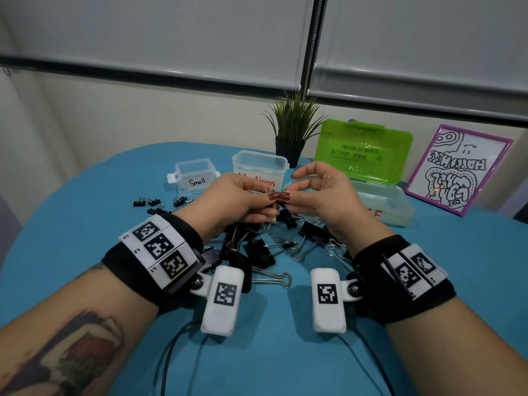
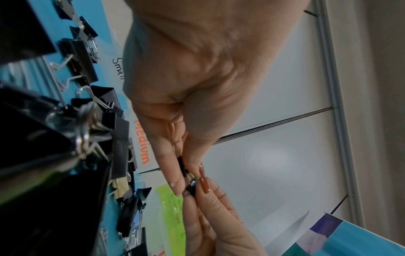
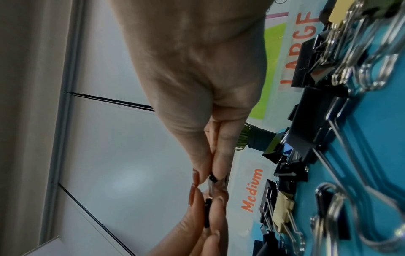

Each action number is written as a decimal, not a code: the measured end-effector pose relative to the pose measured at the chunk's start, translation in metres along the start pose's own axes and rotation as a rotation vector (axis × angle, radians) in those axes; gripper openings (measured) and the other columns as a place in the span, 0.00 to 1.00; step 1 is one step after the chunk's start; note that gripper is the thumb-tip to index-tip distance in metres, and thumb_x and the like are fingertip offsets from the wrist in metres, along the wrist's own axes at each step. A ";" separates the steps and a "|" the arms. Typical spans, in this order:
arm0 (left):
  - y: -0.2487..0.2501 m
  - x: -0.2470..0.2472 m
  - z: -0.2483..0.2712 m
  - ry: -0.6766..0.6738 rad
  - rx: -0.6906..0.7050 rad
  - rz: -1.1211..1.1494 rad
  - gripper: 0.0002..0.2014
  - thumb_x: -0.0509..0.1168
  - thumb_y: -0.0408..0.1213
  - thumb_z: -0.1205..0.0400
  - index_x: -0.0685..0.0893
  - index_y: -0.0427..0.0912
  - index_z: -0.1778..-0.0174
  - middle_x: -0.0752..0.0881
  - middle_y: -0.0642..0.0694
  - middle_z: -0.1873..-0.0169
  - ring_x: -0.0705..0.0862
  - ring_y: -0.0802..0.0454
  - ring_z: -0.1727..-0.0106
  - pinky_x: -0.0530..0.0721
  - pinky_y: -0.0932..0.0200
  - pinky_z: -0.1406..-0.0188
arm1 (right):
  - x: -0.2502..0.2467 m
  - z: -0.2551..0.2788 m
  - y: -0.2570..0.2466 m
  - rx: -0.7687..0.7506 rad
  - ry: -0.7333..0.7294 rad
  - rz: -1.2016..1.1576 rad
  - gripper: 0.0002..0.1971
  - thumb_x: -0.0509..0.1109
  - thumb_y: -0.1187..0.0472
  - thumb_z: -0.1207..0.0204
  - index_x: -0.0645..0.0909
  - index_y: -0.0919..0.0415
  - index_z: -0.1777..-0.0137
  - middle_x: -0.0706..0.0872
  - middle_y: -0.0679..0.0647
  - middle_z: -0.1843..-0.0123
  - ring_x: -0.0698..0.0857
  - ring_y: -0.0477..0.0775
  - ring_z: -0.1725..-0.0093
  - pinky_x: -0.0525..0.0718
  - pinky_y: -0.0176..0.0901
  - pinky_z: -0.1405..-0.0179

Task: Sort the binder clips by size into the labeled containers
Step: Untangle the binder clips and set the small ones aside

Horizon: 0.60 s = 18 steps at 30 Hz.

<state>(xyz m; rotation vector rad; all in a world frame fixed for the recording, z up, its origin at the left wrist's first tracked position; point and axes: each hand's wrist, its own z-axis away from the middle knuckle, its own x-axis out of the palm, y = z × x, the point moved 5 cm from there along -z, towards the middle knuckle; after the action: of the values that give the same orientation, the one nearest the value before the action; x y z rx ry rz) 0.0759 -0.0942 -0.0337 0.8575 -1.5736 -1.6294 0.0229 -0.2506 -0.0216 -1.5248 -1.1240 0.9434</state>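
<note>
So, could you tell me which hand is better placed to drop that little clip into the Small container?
Probably the left hand: it already pinches the clip and sits nearest the Small container. The right hand pinches it too, but lies over towards the Large container.

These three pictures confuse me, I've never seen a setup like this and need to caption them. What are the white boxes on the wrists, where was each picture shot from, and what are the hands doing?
No machine here: a person works bare-handed. The white boxes are wrist cameras; the other two pictures come from them, looking along each hand. The wide picture comes from a head camera.

On the blue table lies a pile of binder clips, behind it clear containers marked Small, Medium and Large, plus a plant.

The left hand and right hand meet above the pile, each in a fingertip grip on tiny clips that seem joined together.
</note>
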 end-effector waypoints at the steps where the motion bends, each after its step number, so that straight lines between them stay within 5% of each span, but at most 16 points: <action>1: 0.000 0.000 0.000 -0.011 0.000 0.003 0.04 0.70 0.28 0.19 0.87 0.35 0.50 0.92 0.39 0.64 0.92 0.55 0.65 0.89 0.68 0.69 | -0.001 0.000 -0.001 -0.004 0.016 -0.002 0.17 0.78 0.80 0.32 0.77 0.66 0.49 0.86 0.61 0.62 0.88 0.55 0.65 0.93 0.47 0.63; 7: 0.003 -0.002 -0.003 0.038 0.031 0.030 0.03 0.69 0.26 0.18 0.85 0.35 0.58 0.91 0.39 0.63 0.92 0.56 0.66 0.89 0.67 0.69 | -0.004 -0.003 0.008 0.042 0.034 0.215 0.11 0.81 0.65 0.29 0.80 0.66 0.56 0.87 0.60 0.69 0.86 0.50 0.75 0.79 0.36 0.84; 13: 0.006 -0.014 -0.005 0.184 0.054 0.271 0.07 0.67 0.26 0.17 0.76 0.37 0.57 0.92 0.37 0.62 0.93 0.51 0.62 0.89 0.65 0.71 | 0.004 0.001 0.022 0.212 -0.208 0.745 0.11 0.87 0.60 0.36 0.87 0.61 0.61 0.90 0.60 0.67 0.80 0.49 0.75 0.79 0.40 0.69; 16: 0.008 -0.012 -0.004 0.171 0.053 0.338 0.05 0.66 0.25 0.17 0.77 0.35 0.56 0.92 0.40 0.68 0.92 0.53 0.67 0.88 0.65 0.73 | 0.007 0.005 0.025 0.286 -0.250 0.854 0.12 0.89 0.57 0.39 0.90 0.60 0.61 0.93 0.64 0.61 0.82 0.52 0.73 0.83 0.44 0.66; 18: 0.007 -0.011 -0.003 0.170 0.042 0.343 0.04 0.66 0.25 0.17 0.79 0.33 0.56 0.91 0.41 0.71 0.90 0.55 0.70 0.88 0.66 0.75 | 0.008 0.005 0.023 0.283 -0.251 0.889 0.11 0.88 0.57 0.37 0.91 0.60 0.59 0.92 0.57 0.63 0.82 0.50 0.70 0.82 0.38 0.67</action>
<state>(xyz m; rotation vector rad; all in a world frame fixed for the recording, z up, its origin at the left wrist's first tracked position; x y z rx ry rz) 0.0850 -0.0868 -0.0267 0.6826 -1.5419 -1.2527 0.0247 -0.2440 -0.0456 -1.7012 -0.3920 1.8400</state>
